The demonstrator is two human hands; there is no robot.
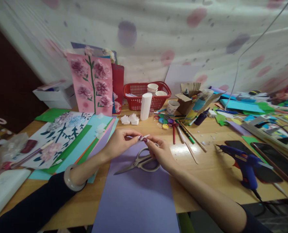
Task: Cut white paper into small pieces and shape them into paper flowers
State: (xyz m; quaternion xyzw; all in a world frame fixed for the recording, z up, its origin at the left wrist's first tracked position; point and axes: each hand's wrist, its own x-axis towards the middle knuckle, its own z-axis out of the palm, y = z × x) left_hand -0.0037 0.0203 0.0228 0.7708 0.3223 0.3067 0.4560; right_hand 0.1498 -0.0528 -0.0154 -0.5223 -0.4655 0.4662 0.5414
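Note:
Between the fingertips of both hands is a small white strip (145, 137), which looks like folded or rolled tissue paper. My left hand (122, 141) pinches its left end, and my right hand (159, 151) pinches the right end. Grey-handled scissors (137, 163) lie beneath my hands on a sheet of purple paper (136, 197), blades pointing left; the right hand partly covers the handles. Beyond the hands, a white roll (146, 106) stands upright, with a cluster of white tissue pieces (130, 119) to its left.
A red basket (134, 103) with paper cups stands at the back. Paint pots (166, 121), pencils and brushes lie right of centre. A blue glue gun (243, 161) and phones lie at the right. Flower pictures (91, 84) and coloured papers (85, 142) occupy the left.

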